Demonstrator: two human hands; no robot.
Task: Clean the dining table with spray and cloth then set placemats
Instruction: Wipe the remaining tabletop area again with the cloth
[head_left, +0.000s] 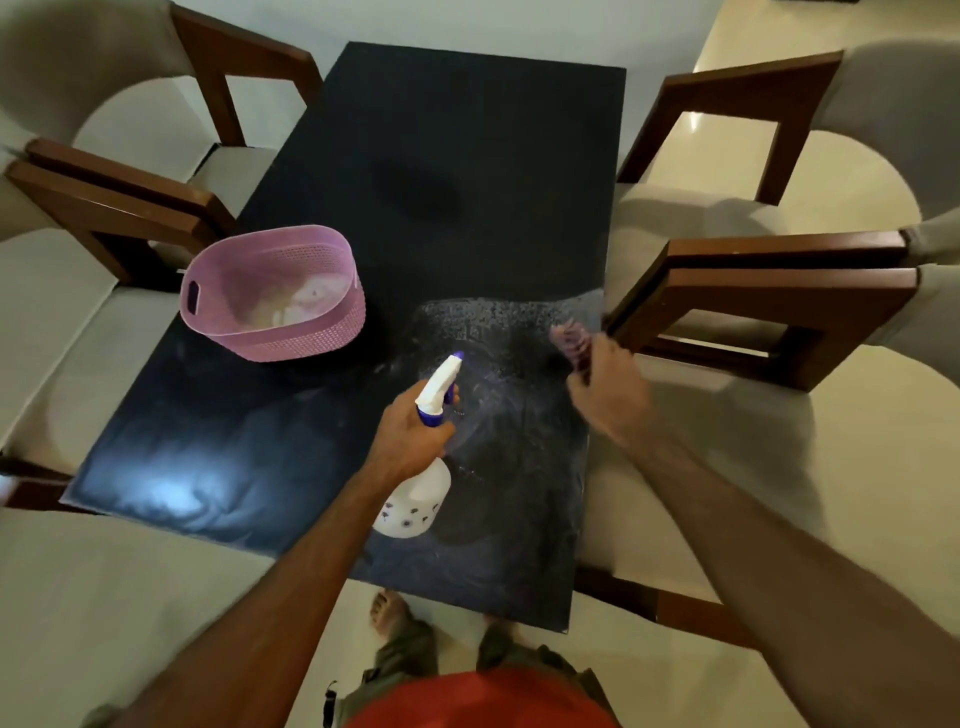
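Note:
The dark dining table stretches away from me, and its near right part is speckled with spray droplets. My left hand grips a white spray bottle with a blue and white nozzle, held over the table's near middle and pointing away. My right hand is blurred at the table's right edge and holds a dark purplish cloth against the wet patch.
A pink perforated basket with light-coloured things inside stands on the table's left side. Wooden-framed chairs with pale cushions crowd both long sides. My bare feet stand on the pale floor at the near edge.

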